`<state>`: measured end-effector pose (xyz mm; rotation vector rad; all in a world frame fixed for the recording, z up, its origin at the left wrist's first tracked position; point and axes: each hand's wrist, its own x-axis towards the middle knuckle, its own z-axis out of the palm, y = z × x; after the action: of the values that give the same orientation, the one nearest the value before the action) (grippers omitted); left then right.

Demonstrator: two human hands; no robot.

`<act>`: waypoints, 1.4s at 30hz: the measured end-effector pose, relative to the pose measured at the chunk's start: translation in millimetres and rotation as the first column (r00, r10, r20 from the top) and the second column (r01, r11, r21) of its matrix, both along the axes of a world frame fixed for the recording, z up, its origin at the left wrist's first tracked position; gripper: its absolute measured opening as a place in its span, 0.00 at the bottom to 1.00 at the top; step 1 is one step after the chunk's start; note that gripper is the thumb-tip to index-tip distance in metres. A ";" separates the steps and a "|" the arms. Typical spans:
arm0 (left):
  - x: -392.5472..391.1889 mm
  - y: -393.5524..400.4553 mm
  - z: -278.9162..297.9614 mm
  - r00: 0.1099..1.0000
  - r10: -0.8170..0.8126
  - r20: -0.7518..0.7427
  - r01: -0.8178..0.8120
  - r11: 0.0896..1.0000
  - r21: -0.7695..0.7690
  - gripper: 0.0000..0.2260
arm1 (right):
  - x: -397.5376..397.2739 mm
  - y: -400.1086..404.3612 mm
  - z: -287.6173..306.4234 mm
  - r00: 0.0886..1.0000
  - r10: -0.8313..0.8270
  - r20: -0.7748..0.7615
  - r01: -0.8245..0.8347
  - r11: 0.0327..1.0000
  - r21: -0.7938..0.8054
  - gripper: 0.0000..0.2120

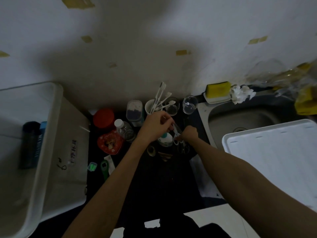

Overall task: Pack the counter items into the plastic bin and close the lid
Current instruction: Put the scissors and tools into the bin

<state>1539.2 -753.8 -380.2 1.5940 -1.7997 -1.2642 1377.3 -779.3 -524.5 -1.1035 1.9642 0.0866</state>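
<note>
Both hands meet over the dark desk (154, 186): the left hand (157, 125) pinches the upper end of a small slim item (176, 130) (too dim to name) with curled fingers, while the right hand (187, 134) grips its lower end beside white-ringed scissors (178, 142). Its long axis runs between the two hands, slanting toward the right one. More clutter stands just behind: a cup of toothbrushes (151, 106), a red-lidded jar (103, 118), a water bottle (124, 130). Well to the left waits the open plastic bin (48, 127), nearer the left arm; its lid (274, 152) rests over the sink (240, 117) at right.
</note>
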 end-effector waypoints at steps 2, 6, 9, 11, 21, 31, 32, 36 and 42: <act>-0.6 -2.0 1.5 1.000 0.000 0.004 0.000 1.000 -0.007 0.06 | -2.7 -2.1 3.9 1.000 0.011 -0.010 -0.011 1.000 -0.009 0.22; -0.5 -4.4 2.3 1.000 0.008 0.013 -0.008 1.000 0.004 0.06 | -8.7 -3.1 7.8 0.999 0.034 0.008 -0.034 0.999 -0.027 0.29; 1.6 -5.3 5.9 1.000 0.027 0.005 -0.027 0.999 0.016 0.06 | -12.1 -7.0 14.2 0.998 0.040 0.049 -0.037 0.998 -0.059 0.26; 4.0 -7.1 10.2 0.999 0.042 0.008 -0.042 0.999 0.022 0.07 | -15.7 -11.3 21.6 0.996 0.039 0.078 -0.031 0.994 -0.105 0.24; 21.1 -6.6 26.2 0.989 0.141 -0.048 -0.142 0.990 -0.006 0.07 | -41.5 -7.3 93.0 0.988 0.103 0.118 -0.058 0.940 -0.335 0.19; 33.3 12.9 43.3 0.901 0.198 -0.386 -0.099 0.960 0.261 0.16 | 3.0 14.7 209.4 0.919 0.126 0.374 0.071 0.879 -0.472 0.17; 37.7 16.0 47.1 0.868 0.192 -0.457 -0.048 0.950 0.309 0.20 | 17.3 15.2 219.2 0.895 0.128 0.426 0.101 0.874 -0.475 0.18; 62.0 27.3 60.6 0.646 0.273 -0.713 0.117 0.887 0.446 0.31 | 82.5 20.7 246.7 0.759 0.070 0.647 0.234 0.898 -0.372 0.14; 158.3 45.3 62.2 0.530 0.206 -0.823 0.146 0.933 0.328 0.21 | 181.1 33.0 256.9 0.670 0.110 0.734 0.223 0.913 -0.341 0.14</act>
<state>1697.5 -708.6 -318.0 0.8100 -0.9091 -1.9774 1558.4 -746.2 -267.6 -1.0875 1.2654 -0.7477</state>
